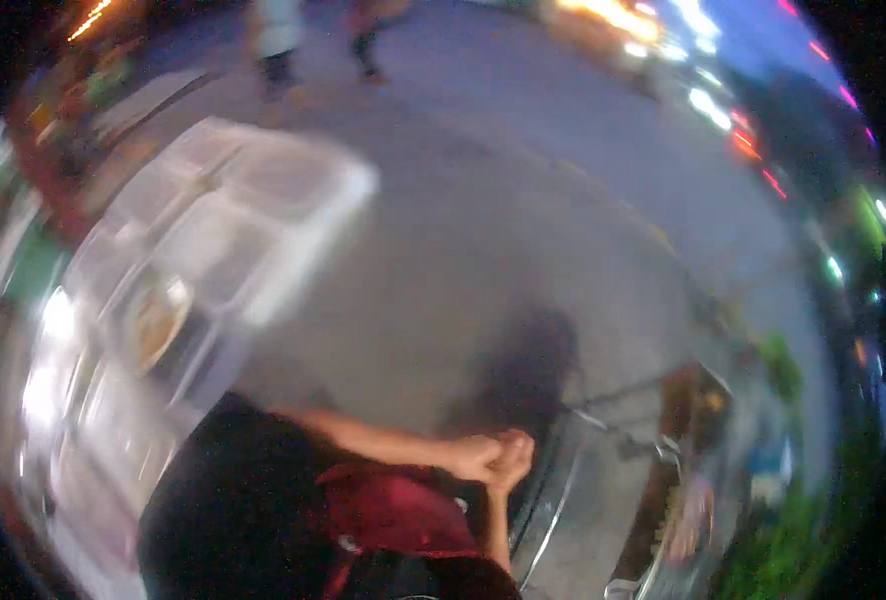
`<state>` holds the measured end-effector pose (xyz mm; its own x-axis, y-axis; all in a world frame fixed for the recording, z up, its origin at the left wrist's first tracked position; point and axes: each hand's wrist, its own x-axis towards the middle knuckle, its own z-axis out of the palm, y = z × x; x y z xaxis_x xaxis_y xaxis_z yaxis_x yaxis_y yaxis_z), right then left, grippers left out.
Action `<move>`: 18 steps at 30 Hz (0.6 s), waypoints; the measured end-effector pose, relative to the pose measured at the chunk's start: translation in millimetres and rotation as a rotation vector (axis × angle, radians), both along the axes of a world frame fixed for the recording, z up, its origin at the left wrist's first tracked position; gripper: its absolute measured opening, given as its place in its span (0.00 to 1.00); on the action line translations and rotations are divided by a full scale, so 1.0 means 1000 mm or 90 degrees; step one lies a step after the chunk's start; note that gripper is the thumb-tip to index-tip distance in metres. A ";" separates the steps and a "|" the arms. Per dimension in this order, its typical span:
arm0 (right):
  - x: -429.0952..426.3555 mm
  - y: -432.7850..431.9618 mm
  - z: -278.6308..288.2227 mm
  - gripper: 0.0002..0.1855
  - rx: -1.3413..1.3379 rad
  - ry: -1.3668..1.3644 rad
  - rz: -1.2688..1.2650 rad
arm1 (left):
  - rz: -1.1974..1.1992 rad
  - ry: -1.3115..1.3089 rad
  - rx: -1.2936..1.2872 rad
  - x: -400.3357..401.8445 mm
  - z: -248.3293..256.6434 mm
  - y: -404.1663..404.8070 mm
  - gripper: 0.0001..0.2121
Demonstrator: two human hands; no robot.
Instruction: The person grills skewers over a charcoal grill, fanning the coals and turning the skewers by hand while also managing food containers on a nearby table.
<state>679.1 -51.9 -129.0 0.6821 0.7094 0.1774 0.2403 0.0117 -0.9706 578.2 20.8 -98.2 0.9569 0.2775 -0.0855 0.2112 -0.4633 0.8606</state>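
In front of my body, my left hand (475,457) and my right hand (514,459) are clasped together at the lower middle. The fingers are folded against each other, and blur hides whether anything lies between them. Just below the hands is a red cloth apron or bag (398,510) over my dark clothing. On the left stands a counter or cart with clear-sided compartments (263,225). A roundish container with tan contents (161,324) sits among them.
A metal-edged cart or stand (563,510) is close by on the right, with a brown panel (645,517). Two people (278,37) (368,45) stand on the pavement ahead. Green plants (773,555) are at the lower right, and bright lights streak across the upper right.
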 end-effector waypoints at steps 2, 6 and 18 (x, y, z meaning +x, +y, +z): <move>-0.007 0.003 0.000 0.19 -0.042 0.022 0.206 | -0.088 0.014 0.020 -0.034 0.019 0.018 0.15; 0.029 -0.009 -0.110 0.13 -0.328 -0.157 0.387 | 0.150 0.126 0.173 -0.146 0.014 0.068 0.15; 0.018 -0.008 -0.238 0.13 -0.795 -0.256 0.682 | 1.381 0.263 0.375 -0.467 0.003 -0.029 0.19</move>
